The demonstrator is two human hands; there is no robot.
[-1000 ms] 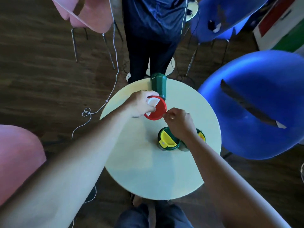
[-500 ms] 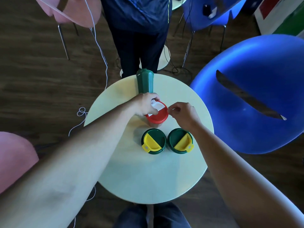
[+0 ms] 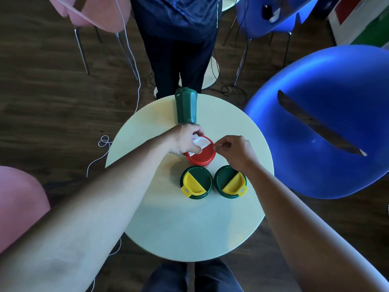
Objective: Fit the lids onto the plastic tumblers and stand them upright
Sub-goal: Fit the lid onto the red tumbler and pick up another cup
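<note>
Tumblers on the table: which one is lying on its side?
The dark green tumbler at the table's far edge, beyond the left hand. It lies down with no lid showing; the red-lidded tumbler and both green-and-yellow-lidded ones stand upright.

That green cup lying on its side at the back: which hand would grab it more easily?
Probably the left hand: it sits right beside the fallen green tumbler, while the right hand is farther off, at the red lid.

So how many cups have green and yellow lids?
2. One stands upright near the table's middle, and the other is right beside it, partly under the right hand.
</note>
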